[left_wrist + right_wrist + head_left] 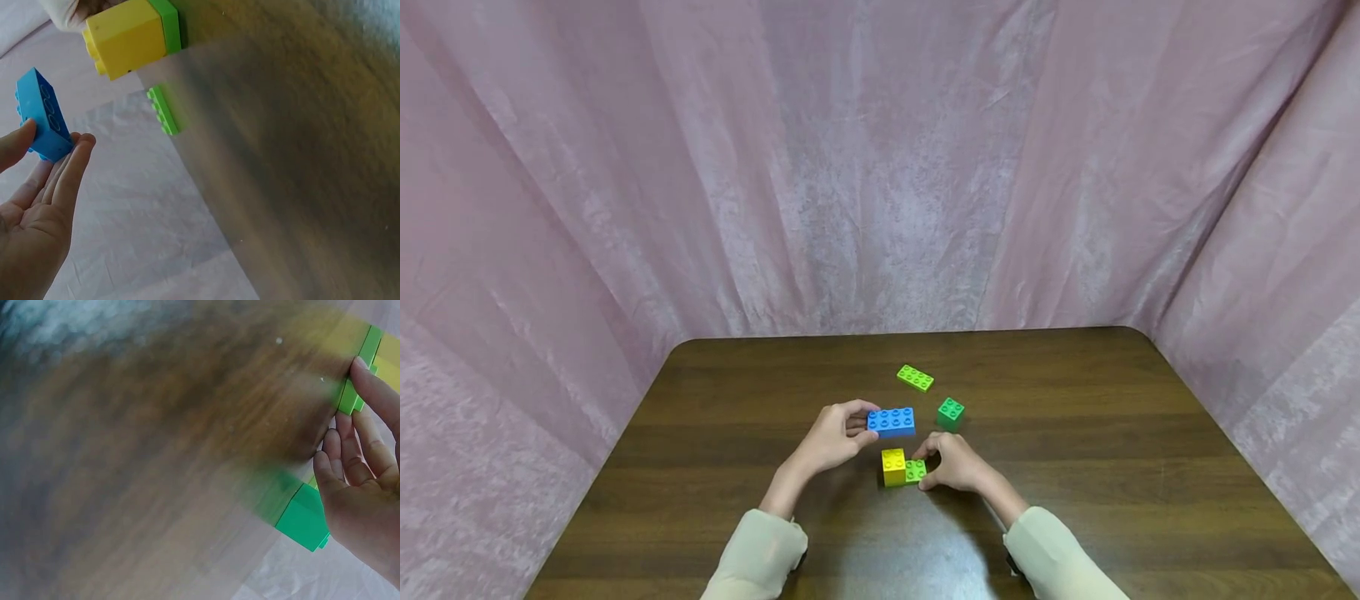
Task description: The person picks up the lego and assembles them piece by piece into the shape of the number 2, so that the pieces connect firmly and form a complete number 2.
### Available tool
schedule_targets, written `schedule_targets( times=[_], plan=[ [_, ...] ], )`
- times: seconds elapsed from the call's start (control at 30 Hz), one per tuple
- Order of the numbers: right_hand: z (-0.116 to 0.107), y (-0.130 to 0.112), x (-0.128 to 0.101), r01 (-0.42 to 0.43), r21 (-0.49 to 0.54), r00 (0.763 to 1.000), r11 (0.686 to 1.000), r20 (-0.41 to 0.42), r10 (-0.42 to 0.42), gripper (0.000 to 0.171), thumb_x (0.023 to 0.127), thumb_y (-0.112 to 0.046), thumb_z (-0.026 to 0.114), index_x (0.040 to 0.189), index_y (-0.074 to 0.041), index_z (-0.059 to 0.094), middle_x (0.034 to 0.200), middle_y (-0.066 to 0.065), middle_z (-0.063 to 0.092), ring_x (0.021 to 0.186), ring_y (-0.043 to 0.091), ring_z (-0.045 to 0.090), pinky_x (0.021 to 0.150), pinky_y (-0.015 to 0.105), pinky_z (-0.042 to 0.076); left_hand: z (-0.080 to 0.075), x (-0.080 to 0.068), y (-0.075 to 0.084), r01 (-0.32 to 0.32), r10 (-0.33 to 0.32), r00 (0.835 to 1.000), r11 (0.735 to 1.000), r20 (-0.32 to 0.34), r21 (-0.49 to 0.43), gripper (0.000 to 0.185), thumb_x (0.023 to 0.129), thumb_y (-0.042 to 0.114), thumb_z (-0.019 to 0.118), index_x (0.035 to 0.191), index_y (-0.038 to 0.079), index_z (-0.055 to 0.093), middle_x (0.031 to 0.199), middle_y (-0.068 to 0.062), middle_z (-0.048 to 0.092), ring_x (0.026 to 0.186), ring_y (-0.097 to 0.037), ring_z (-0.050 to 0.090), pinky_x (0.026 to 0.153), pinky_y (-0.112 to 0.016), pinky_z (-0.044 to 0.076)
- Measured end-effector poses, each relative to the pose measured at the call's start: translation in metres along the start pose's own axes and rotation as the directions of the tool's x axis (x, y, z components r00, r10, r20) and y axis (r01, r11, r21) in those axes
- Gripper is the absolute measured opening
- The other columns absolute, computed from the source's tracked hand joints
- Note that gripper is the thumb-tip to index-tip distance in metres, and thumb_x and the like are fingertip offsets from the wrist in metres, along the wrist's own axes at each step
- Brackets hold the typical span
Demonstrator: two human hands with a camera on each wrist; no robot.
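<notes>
Two plastic building bricks are held by two bare hands over a dark brown wooden table (1075,467).

A long blue plastic brick (891,422) is pinched between thumb and fingertips of the left hand (831,437) and is held clear of the tabletop, above and just behind a yellow square plastic brick (892,467). A light green flat plastic brick (915,472) is gripped by the curled fingers of the right hand (955,463) and is pressed against the right side of the yellow brick, which stands on the table. Farther back, a darker green square plastic brick (951,412) and a lime green flat rectangular plastic brick (914,377) lie apart on the wood. No container is seen. The table is enclosed on three sides by a pink draped fabric curtain (880,167).
</notes>
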State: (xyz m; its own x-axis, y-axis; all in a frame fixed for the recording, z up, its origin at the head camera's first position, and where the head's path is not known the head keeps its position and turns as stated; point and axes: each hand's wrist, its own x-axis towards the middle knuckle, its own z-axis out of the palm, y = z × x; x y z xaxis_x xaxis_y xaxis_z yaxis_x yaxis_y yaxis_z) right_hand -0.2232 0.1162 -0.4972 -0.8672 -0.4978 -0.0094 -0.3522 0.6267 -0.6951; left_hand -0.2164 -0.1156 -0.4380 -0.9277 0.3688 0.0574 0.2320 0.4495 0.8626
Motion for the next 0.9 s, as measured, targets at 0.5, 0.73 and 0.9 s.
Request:
schedule_targets(
  times=[0.5,0.73,0.9],
  plan=[
    [-0.001,0.001,0.0,0.001,-0.021,1.0,1.0,-0.004,-0.001,0.033,0.065,-0.01,0.088,0.093,-0.001,0.073,0.094,0.006,0.071,0.092,0.02,0.061,0.082,0.029,0.052,0.009,-0.007,-0.013,0.048,-0.043,0.996,0.997,0.079,-0.068,0.03,0.09,0.002,0.065,0.118,-0.01,0.061,0.116,-0.027,0.066,0.107,-0.035,0.067,0.088,-0.039,0.058],
    [-0.001,0.002,0.0,0.045,-0.048,0.999,0.998,-0.023,-0.046,0.034,0.063,-0.01,0.089,0.087,0.001,0.068,0.088,0.008,0.068,0.085,0.017,0.057,0.075,0.024,0.049,0.014,-0.008,-0.02,0.029,-0.022,0.995,0.997,0.1,-0.07,0.031,0.09,0.007,0.067,0.117,-0.008,0.062,0.114,-0.025,0.067,0.102,-0.027,0.069,0.085,-0.034,0.06],
    [-0.002,0.002,0.0,0.03,-0.04,0.999,0.999,-0.021,-0.031,0.035,0.063,-0.009,0.089,0.088,0.001,0.067,0.089,0.008,0.068,0.085,0.017,0.057,0.075,0.024,0.049,0.018,-0.007,-0.022,0.073,-0.066,0.993,0.995,0.097,-0.072,0.031,0.089,0.003,0.067,0.118,-0.007,0.062,0.114,-0.023,0.067,0.103,-0.029,0.068,0.086,-0.035,0.059]
  ],
)
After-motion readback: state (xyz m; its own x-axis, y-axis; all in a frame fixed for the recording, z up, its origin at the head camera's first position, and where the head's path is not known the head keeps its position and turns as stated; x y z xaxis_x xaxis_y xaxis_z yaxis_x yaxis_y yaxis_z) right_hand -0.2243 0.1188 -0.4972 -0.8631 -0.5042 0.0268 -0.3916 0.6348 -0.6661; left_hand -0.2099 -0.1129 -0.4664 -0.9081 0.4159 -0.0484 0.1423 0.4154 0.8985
